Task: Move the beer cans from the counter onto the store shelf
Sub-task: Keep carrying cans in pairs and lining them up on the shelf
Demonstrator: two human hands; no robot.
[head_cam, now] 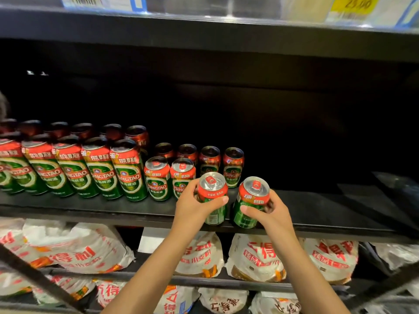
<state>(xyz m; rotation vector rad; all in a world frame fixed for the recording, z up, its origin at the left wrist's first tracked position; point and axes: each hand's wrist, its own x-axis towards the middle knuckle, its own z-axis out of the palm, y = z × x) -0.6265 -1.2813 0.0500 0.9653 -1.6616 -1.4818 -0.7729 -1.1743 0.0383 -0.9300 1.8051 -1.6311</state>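
My left hand (192,206) grips a short red-and-green beer can (212,189) at the front edge of the black shelf (113,209). My right hand (272,211) grips a second short can (251,200) just to its right, tilted slightly. Both cans sit at or just above the shelf's front lip. Directly behind them stand several short cans (182,175) in two rows. Further left are rows of tall green cans (129,171). The counter is out of sight.
The right half of the black shelf (317,205) is dark and bare. An upper shelf edge with price tags (353,5) runs overhead. Below, white bags with red print (256,257) fill the lower shelves. A dark bar (38,277) crosses the lower left.
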